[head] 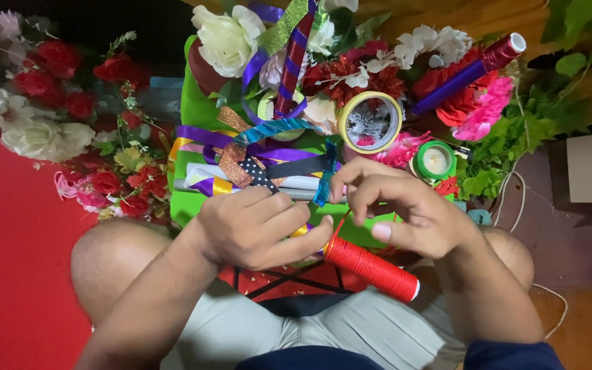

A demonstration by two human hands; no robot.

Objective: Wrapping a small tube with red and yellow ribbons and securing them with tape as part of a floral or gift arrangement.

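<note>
**Two hands work red thread above a green craft tray**

The left hand (251, 229) is curled nearly closed, its fingertips pressed against the near end of a red thread spool (371, 268) that lies slanting across the person's lap, just near of the green tray (196, 109). The right hand (405, 209) is half open, thumb and forefinger pinched on a thin red thread (340, 223) running up from the spool; the other fingers spread loosely. Behind the hands, in the tray, lie purple and gold ribbons (227, 147), a yellow tape roll (370, 122) and a small green tape roll (436, 160). Artificial flowers, red and white (42, 103), crowd the far left, and green leaves (522, 130) the right.
</note>
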